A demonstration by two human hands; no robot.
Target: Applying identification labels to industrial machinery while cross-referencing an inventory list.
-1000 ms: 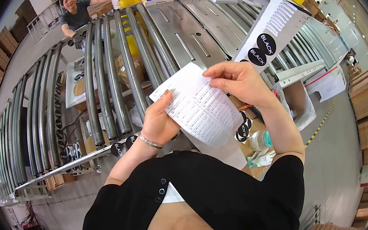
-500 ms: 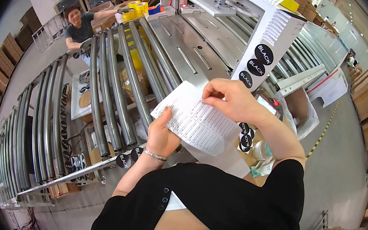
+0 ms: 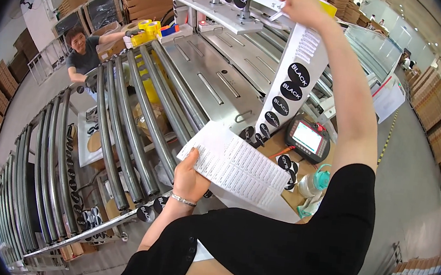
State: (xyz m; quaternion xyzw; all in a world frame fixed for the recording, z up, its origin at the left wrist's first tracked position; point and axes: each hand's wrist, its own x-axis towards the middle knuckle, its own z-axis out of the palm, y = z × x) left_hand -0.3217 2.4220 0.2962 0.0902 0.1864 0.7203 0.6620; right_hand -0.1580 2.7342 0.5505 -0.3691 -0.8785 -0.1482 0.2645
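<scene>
Near, the left hand (image 3: 190, 182) gripped the printed sheet (image 3: 239, 166) between thumb and fingers, right of the rollers (image 3: 180, 86); a loosened grip could have dropped it. Farther right, the right hand (image 3: 305, 8) pinched a small label (image 3: 276, 15), which careless fingers might have creased.

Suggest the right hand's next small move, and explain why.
Perhaps press the small white strip onto the white post: the right hand seems to pinch it near the post's top, where printed labels already sit, while the left hand holds the sheet.
</scene>
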